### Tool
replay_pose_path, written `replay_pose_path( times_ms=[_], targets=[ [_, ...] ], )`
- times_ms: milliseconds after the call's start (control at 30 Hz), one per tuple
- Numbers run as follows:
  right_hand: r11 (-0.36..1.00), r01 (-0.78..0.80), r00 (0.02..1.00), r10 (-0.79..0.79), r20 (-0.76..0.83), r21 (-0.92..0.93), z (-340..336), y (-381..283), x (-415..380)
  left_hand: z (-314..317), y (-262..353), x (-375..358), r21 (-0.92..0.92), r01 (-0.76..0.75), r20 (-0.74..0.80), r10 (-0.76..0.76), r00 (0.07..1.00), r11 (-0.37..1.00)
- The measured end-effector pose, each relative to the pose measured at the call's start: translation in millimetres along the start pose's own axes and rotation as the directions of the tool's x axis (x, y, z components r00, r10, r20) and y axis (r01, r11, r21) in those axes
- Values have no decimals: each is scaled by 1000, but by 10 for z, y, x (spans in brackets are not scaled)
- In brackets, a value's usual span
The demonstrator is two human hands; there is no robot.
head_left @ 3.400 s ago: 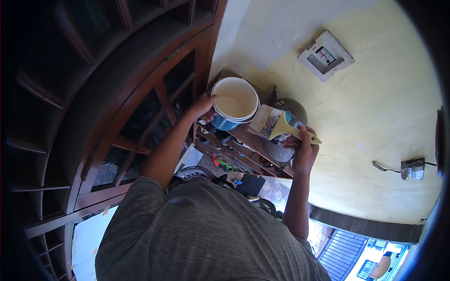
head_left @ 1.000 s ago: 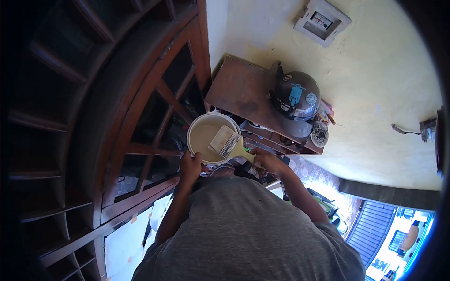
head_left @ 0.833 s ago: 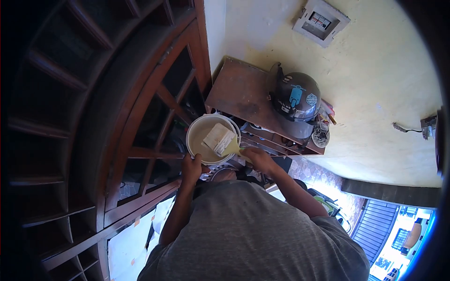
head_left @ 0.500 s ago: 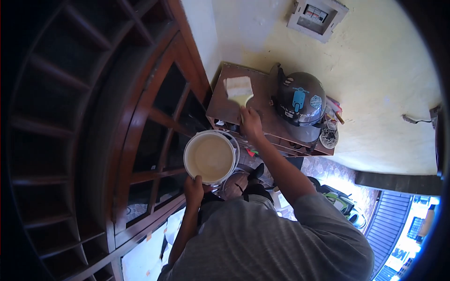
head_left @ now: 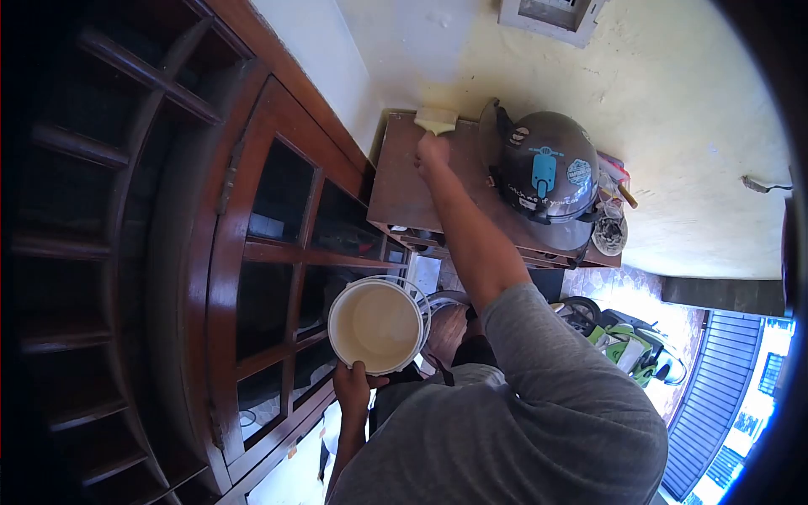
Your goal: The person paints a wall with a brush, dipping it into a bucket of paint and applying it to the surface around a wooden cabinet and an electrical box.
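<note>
My left hand (head_left: 353, 389) grips the near rim of a white plastic bucket (head_left: 340, 324), thumb over the edge. Pale cream paint coats the inside of the bucket, and its thin handle hangs at the right side. Stretched far forward, my right hand (head_left: 433, 155) is closed around the handle of a wide flat paintbrush (head_left: 436, 120). The pale bristles point at the cream wall (head_left: 404, 76), close to where the wall meets the back edge of the brown cabinet (head_left: 412, 185).
A dark helmet with blue stickers (head_left: 547, 172) sits on the cabinet, right of my forearm. Beside it lies a glass ashtray (head_left: 609, 236). A wooden glass-paned door (head_left: 223, 286) stands along the left. A meter box (head_left: 555, 15) is on the wall; a green machine (head_left: 627, 349) stands lower right.
My right hand has carried the paintbrush forward, from above the cabinet top to its back edge by the wall. The bucket in my left hand sits lower in view, and the view has shifted.
</note>
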State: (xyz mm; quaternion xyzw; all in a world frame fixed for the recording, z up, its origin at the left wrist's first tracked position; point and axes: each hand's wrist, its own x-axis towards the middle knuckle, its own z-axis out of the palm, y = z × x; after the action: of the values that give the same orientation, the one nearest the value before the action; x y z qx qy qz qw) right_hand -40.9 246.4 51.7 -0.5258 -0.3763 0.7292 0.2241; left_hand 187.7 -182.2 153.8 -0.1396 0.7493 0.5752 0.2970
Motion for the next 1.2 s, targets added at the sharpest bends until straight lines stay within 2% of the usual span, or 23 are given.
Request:
replay_pose_path(
  times_ms=[67, 167, 200, 267, 300, 367, 467, 500, 567, 633, 700, 733, 800, 833, 900, 933, 1000, 1067, 1133, 1167, 1200],
  targets=[
    [998, 27, 1000, -26, 15, -64, -2, -129, -3, 3, -5, 8, -7, -1, -15, 1, 1000, 1000],
    [957, 273, 961, -276, -20, -99, 65, -543, -395, -3, 6, 39, 16, 6, -1, -6, 1000, 1000],
    [918, 370, 927, -375, -5, -141, 71, -751, -622, 24, 56, 18, 28, -25, -2, 25, 1000, 999],
    [854, 519, 854, -520, -12, -40, 120, -972, -777, 30, 83, 32, 29, -23, -6, 23, 1000, 999],
    [856, 515, 857, -516, -2, -43, 118, -1098, -948, 30, 94, 60, 35, -38, 3, 38, 999, 999],
    [677, 731, 678, -735, -27, -88, 57, -1235, -1270, 30, 85, 84, -1, -25, -8, 25, 1000, 1000],
    [642, 766, 643, -766, 24, -34, 63, -1147, -1210, 21, 67, 117, 3, -14, -7, 14, 1000, 1000],
    [643, 766, 643, -765, 27, -34, 60, -1034, -1041, 2, 32, 123, 5, -1, -8, 1, 1000, 1000],
    [741, 623, 770, -638, 27, -250, 55, -527, -424, -22, -23, 122, 6, 9, -8, -9, 1000, 1000],
    [582, 707, 605, -792, -83, -401, 10, 25, 18, -40, -60, 109, -24, -31, -24, 31, 999, 999],
    [800, 501, 829, -553, -82, -330, -74, 449, 301, -80, -45, 97, -9, 0, -20, 0, 1000, 1000],
    [799, 502, 827, -555, -86, -333, -142, 661, 412, -103, -42, 77, 11, 34, -15, -34, 999, 999],
    [732, 407, 825, -551, -124, -546, -168, 912, 628, -125, -50, 73, 12, 22, -9, -22, 1000, 1000],
    [731, 413, 820, -558, -127, -543, -145, 892, 633, -127, -30, 73, 15, 19, -7, -19, 1000, 1000],
    [896, 301, 933, -348, -94, -327, -120, 857, 643, -126, 2, 91, 28, 32, -4, -32, 999, 999],
    [894, 306, 930, -354, -98, -326, -100, 787, 686, -125, 15, 92, 52, 32, -1, -32, 999, 998],
    [975, 137, 991, -135, 23, -172, 22, 86, 83, -122, 23, 95, 78, 35, 3, -36, 999, 996],
    [993, 77, 989, -88, 122, 95, 112, -489, -435, -114, -15, 129, 53, 27, -14, -26, 1000, 998],
    [962, 267, 958, -271, 90, 49, 263, -754, -594, -104, 29, 153, 44, 41, 11, -42, 999, 998],
    [964, 265, 959, -267, 92, 38, 284, -874, -789, -111, 29, 156, 36, 46, 30, -47, 998, 998],
    [938, 337, 938, -342, 63, 79, 297, -983, -1034, -129, -38, 187, 13, 32, 40, -32, 999, 999]
  ],
)
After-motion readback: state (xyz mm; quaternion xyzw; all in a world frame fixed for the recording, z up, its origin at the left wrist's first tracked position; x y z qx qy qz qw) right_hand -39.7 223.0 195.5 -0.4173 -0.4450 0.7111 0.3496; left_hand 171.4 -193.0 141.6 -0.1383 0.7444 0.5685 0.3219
